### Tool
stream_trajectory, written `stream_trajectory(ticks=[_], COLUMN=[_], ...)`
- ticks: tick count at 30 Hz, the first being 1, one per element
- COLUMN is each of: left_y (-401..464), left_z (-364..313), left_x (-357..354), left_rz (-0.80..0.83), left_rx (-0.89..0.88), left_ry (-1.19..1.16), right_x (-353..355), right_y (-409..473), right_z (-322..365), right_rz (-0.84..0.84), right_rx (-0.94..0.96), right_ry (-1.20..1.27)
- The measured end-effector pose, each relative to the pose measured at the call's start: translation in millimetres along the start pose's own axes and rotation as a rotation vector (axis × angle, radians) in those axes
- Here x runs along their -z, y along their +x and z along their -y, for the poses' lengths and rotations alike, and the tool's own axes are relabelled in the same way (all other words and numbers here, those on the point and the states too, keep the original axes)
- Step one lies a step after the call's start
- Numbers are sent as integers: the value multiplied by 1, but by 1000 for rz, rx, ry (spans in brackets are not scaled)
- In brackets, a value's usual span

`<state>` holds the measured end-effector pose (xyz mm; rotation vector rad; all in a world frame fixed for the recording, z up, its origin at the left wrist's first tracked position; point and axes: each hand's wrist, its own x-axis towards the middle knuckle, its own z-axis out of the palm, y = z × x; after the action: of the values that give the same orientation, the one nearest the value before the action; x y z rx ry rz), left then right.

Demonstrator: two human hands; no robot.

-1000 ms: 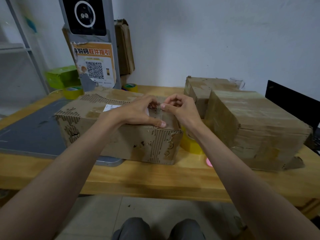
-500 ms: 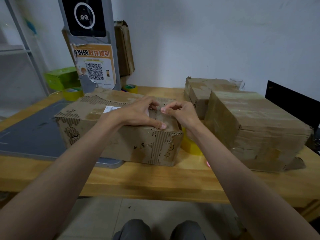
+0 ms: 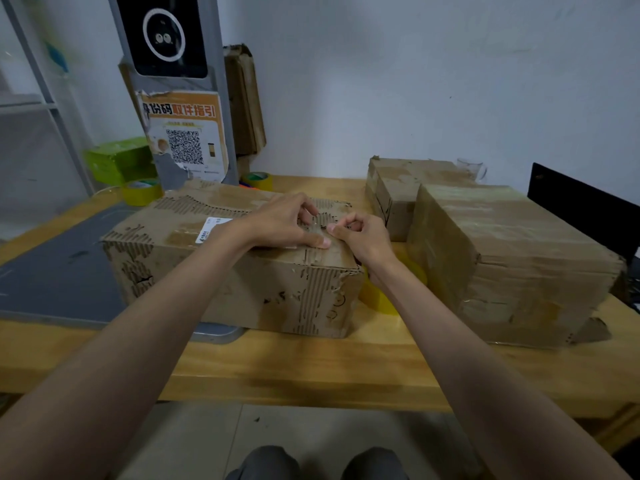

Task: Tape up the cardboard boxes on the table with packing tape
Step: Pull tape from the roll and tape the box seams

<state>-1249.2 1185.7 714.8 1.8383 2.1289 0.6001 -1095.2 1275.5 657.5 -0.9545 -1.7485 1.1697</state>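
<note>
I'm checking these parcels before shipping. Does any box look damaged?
Yes. The front box under both hands has its outer paper torn away, baring corrugated ribs on top and front. The large right box has a ragged lower corner.

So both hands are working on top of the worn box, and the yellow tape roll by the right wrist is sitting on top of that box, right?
Not quite. In the head view, both hands, left hand and right hand, are on top of the worn box, but the yellow tape roll sits on the table beside it.
</note>
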Motion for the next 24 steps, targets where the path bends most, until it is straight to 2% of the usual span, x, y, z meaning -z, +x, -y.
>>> stream_trajectory(ticks=[7,14,17,21,24], left_y=[22,25,18,-5,-15], left_z=[1,-7,-8,-2,9], left_x=[-1,-9,-2,3,-3], left_rz=[3,-83,-81,-48,-90], left_rx=[55,48,-21,-160,-225], left_ry=[-168,-129,-97,29,18], right_x=[3,5,4,2,14], right_y=[-9,-11,-5,-5,-10], right_z=[-3,3,7,9,15], right_rz=[29,134,139,123,270], right_rx=[-24,-63,-101,-58,-72], right_ry=[94,29,-4,-128,-163])
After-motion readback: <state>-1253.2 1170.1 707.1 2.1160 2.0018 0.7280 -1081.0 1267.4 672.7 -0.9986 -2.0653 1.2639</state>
